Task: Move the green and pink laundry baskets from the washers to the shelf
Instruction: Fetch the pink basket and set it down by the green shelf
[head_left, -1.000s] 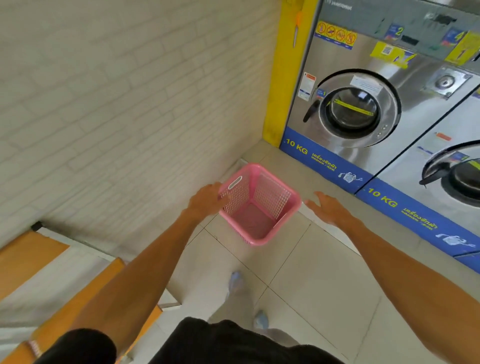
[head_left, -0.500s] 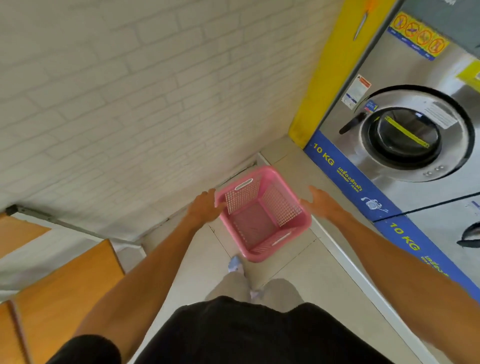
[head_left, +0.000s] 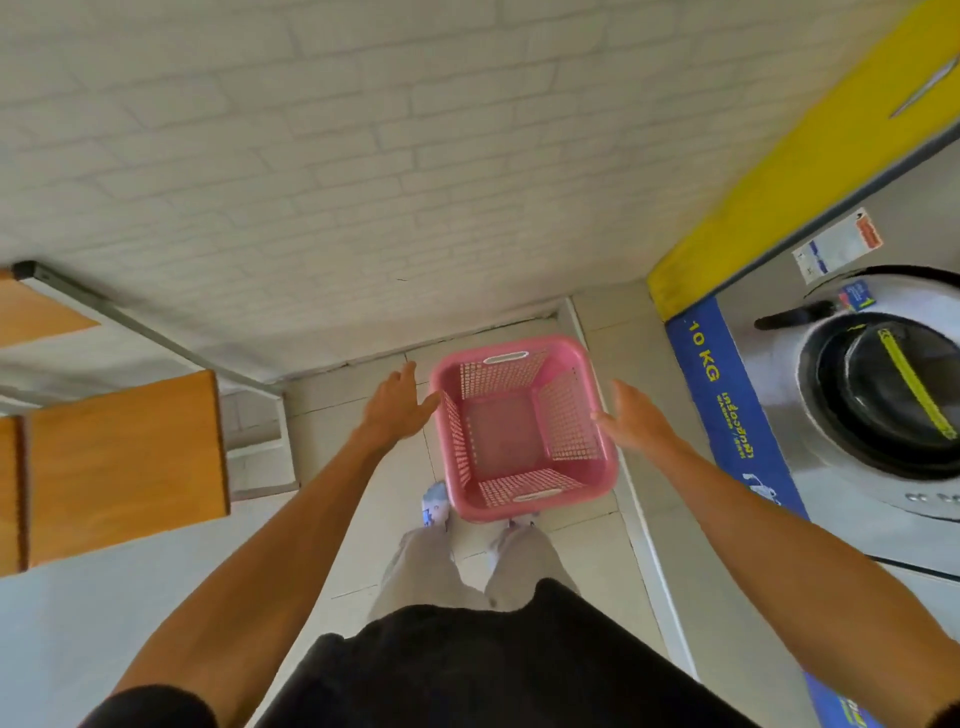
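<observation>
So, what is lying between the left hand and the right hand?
In the head view, the pink basket sits between the left hand and right hand, both open at its sides. It looks empty.

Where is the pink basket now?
In the head view the pink basket sits centre frame on the floor near the wall, between the left hand and right hand, left of the washer.

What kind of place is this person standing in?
Most likely a self-service laundromat. A steel front-loading washer with a round glass door stands on the right, a blue strip beside it reads "10 KG", and an empty pink laundry basket sits on the tiled floor between the person's open hands.
</observation>
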